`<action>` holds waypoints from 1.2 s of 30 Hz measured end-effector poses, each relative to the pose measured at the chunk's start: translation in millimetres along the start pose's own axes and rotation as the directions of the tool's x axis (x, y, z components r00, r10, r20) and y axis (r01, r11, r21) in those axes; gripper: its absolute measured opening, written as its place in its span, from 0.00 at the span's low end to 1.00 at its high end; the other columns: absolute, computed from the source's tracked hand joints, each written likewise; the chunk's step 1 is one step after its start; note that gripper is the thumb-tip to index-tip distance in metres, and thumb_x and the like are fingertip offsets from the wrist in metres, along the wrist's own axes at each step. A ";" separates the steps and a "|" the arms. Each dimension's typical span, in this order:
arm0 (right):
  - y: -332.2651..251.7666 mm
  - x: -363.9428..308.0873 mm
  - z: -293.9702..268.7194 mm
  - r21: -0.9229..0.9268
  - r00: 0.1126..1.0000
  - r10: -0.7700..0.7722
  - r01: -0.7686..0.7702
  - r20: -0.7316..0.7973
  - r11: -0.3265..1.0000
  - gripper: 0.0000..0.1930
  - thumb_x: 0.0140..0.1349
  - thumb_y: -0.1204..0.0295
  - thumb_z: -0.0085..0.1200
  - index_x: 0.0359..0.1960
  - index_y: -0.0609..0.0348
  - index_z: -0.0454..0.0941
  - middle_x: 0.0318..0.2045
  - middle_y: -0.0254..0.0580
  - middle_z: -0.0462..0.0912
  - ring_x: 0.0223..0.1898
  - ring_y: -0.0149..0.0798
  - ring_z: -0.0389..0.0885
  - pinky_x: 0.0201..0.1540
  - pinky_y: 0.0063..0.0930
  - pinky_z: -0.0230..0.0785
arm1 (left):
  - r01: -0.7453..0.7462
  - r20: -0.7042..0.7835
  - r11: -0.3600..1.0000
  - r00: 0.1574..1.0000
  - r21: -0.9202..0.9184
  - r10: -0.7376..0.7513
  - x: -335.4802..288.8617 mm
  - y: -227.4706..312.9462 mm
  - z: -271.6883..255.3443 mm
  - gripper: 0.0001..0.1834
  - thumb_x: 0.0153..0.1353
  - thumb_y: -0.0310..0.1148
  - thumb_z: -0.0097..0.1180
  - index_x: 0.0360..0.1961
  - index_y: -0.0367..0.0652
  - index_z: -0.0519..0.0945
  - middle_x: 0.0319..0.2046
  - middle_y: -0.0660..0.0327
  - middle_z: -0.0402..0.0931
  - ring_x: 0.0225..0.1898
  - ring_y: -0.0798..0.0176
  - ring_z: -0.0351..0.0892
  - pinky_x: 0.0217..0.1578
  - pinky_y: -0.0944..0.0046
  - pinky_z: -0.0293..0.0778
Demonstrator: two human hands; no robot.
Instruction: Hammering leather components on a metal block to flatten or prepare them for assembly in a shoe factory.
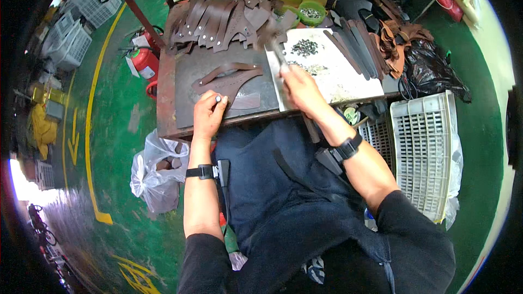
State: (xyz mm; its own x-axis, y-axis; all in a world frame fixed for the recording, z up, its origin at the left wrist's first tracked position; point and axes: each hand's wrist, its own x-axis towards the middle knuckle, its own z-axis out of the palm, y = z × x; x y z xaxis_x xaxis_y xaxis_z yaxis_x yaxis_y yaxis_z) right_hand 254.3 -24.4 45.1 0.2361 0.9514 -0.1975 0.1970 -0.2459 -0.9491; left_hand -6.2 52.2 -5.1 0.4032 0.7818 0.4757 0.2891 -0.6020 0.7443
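My left hand (208, 113) is closed round a short metal rod (218, 98), like a punch or setter, at the near left of the bench. The rod stands with its end facing up; its tip is hidden. Beneath and beyond this hand lies a dark brown leather piece (231, 84) with a curved strap (226, 69) arching over it. My right hand (299, 90) grips a hammer (279, 54), raised over the bench. Its head is blurred by motion, and the handle end sticks out below my fist. A small clear plastic sheet (246, 101) lies beside the leather.
Cut leather pieces (212, 19) are piled at the back left. On a white board (348, 84) lie small metal fittings (305, 48). Green bowls (311, 15) and trays hold more. Leather strips (357, 49) lie right. A white crate (422, 152) and fire extinguisher (146, 64) flank the bench.
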 end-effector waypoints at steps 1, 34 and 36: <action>-31.0 -19.9 0.4 0.182 0.997 -0.075 0.069 0.022 0.981 0.16 0.74 0.55 0.44 0.39 0.55 0.73 0.19 0.26 0.67 0.18 0.19 0.61 0.18 0.17 0.53 | -0.020 -0.016 0.999 1.000 0.034 0.021 -1.8 0.8 -1.1 0.11 0.59 0.31 0.60 0.25 0.33 0.77 0.24 0.53 0.73 0.27 0.52 0.74 0.30 0.60 0.68; 81.7 -116.8 -80.1 -0.164 0.974 0.072 -0.036 0.217 0.986 0.15 0.66 0.60 0.57 0.31 0.59 0.76 0.21 0.21 0.67 0.25 0.21 0.62 0.28 0.22 0.59 | 0.143 -0.098 0.983 0.986 0.114 -0.133 -24.3 7.8 -78.4 0.12 0.59 0.32 0.60 0.24 0.32 0.83 0.34 0.56 0.77 0.35 0.61 0.76 0.35 0.61 0.69; 74.4 -119.3 -89.4 -0.173 0.971 0.148 -0.116 0.189 0.978 0.13 0.67 0.61 0.57 0.34 0.59 0.78 0.23 0.19 0.68 0.26 0.20 0.63 0.28 0.19 0.58 | 0.406 -0.202 0.886 0.870 -0.226 -0.450 -70.7 20.5 -97.7 0.15 0.62 0.34 0.56 0.27 0.31 0.83 0.35 0.63 0.76 0.38 0.68 0.73 0.40 0.69 0.66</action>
State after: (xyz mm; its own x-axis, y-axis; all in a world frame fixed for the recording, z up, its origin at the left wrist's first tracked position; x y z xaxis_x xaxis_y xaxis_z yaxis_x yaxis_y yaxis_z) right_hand 325.8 -172.7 20.0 0.0782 0.9221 -0.3789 0.3305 -0.3825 -0.8628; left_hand -113.6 0.4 22.3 0.0448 0.9838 0.1734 0.2233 -0.1790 0.9582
